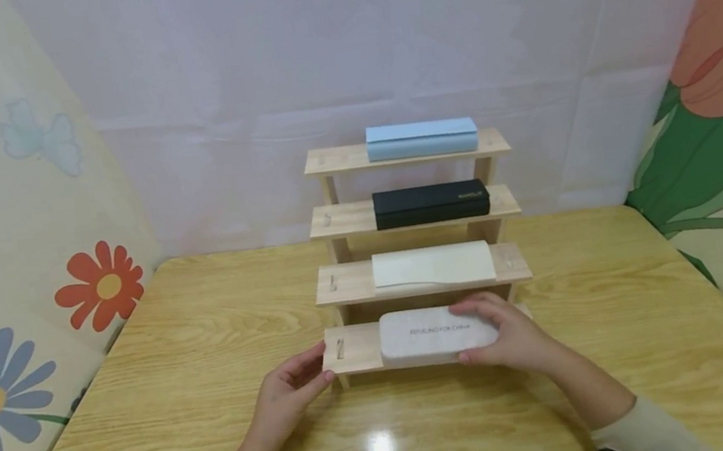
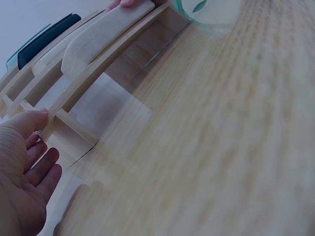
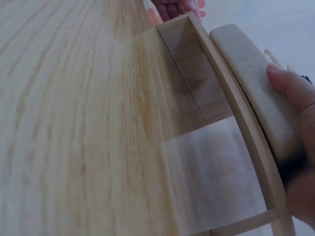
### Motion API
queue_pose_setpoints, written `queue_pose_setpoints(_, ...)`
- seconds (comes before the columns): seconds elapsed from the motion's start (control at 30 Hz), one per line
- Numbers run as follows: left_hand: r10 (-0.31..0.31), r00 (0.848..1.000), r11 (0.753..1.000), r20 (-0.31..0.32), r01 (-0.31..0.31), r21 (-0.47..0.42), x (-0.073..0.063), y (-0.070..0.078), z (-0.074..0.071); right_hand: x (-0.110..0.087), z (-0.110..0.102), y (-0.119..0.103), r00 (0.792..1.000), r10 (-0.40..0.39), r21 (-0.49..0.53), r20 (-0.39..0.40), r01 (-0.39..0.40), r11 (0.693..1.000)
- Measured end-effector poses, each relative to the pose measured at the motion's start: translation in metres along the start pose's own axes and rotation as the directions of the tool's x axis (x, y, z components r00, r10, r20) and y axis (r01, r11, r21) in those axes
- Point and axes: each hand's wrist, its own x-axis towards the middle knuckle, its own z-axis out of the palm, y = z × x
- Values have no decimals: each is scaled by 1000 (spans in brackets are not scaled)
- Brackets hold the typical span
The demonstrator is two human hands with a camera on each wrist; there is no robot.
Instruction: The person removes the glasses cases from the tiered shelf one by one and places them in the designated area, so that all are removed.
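Note:
On the lowest step of a wooden tiered display rack (image 1: 360, 348) lies a white glasses case (image 1: 417, 336) with dark lettering on top. My right hand (image 1: 509, 335) grips the case by its right end, thumb along the front and fingers over the back. In the right wrist view the thumb presses the side of the pale case (image 3: 251, 73), just above the step's edge. My left hand (image 1: 291, 395) pinches the left end of that same step, its thumb at the front corner. The left wrist view shows the left thumb (image 2: 29, 123) against the wood, other fingers loosely bent below.
Higher steps each bear one case: a cream one (image 1: 432, 268), a black one (image 1: 430, 205) and a light blue one (image 1: 422, 139) at the top. The rack stands on a wood-grain table (image 1: 209, 314). White cloth (image 1: 233, 82) hangs behind, flowered panels at both sides.

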Motion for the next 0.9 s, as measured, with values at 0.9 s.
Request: queue_pose_setpoints(0.9, 7, 1000, 1000, -2, -7, -17, 0, -2, 0, -23, -38, -17, 1000, -22, -51, -14, 21, 998)
